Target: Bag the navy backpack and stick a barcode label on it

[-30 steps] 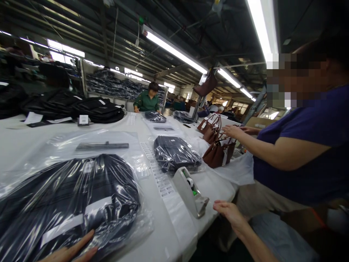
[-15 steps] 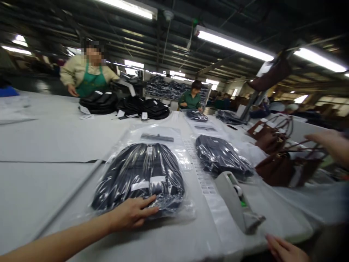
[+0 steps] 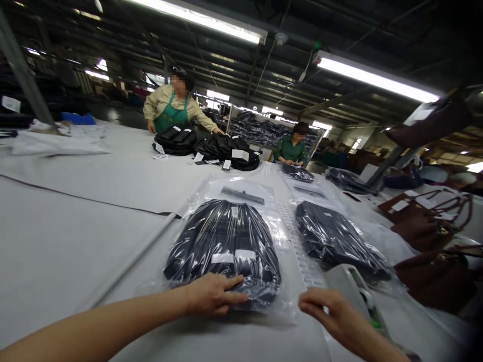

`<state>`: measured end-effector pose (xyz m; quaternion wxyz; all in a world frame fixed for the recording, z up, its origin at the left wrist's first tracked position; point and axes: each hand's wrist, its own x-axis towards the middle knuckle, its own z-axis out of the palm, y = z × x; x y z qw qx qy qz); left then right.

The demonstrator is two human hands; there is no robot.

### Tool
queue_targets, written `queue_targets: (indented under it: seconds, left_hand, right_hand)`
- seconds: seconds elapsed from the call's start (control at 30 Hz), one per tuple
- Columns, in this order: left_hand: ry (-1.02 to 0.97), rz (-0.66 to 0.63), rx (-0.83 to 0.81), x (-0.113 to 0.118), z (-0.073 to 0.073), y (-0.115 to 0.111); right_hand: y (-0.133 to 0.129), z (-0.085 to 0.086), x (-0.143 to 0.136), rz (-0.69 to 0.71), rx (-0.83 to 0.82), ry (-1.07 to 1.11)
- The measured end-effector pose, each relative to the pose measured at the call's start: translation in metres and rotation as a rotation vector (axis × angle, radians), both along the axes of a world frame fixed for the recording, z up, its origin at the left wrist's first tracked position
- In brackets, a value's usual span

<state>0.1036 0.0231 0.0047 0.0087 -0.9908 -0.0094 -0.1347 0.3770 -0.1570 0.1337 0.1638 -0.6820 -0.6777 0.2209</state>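
A dark backpack (image 3: 222, 231) lies on the table inside a clear plastic bag (image 3: 279, 314), the film pulled into creases over it. My left hand (image 3: 213, 294) rests on the folded lower end of the plastic, with two fingers stretched out and pressing it down. Just right of that end, my right hand (image 3: 332, 314) is in the air, thumb and fingertips pinched together. Whatever is between them, if anything, is too small to see. Partly behind my right wrist stands a grey tape dispenser (image 3: 349, 281) with a roll in it.
A second bagged dark bag (image 3: 339, 231) lies to the right, beside a strip of printed labels (image 3: 302, 261). Brown handbags (image 3: 422, 226) stand at the right edge. Black bags with tags (image 3: 226, 148) are piled at the back, near a person in a green apron (image 3: 173, 113). Another person (image 3: 292, 148) sits further back.
My right hand has moved from beside the dispenser's front up and left to the bag's lower corner, now pinched. The left hand stays on the plastic. The view has swung left.
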Motion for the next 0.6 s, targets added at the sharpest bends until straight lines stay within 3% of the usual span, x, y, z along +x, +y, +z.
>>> queue_targets:
  seconds: [0.1,0.23,0.4,0.6]
  left_hand:
    - [0.014,0.017,0.012,0.000,-0.001,-0.001]
    - [-0.008,0.016,0.008,-0.001,0.000,-0.002]
    - [0.003,0.015,0.001,-0.001,0.005,-0.003]
    - [0.011,-0.004,-0.044,0.000,0.006,-0.001]
  right_hand:
    - [0.066,0.024,-0.044,0.372,-0.056,-0.039]
    - [0.119,0.017,-0.060,0.606,-0.149,-0.195]
    - [0.146,-0.006,-0.065,0.636,-0.192,-0.443]
    - [0.160,-0.032,-0.083,0.634,-0.199,-0.675]
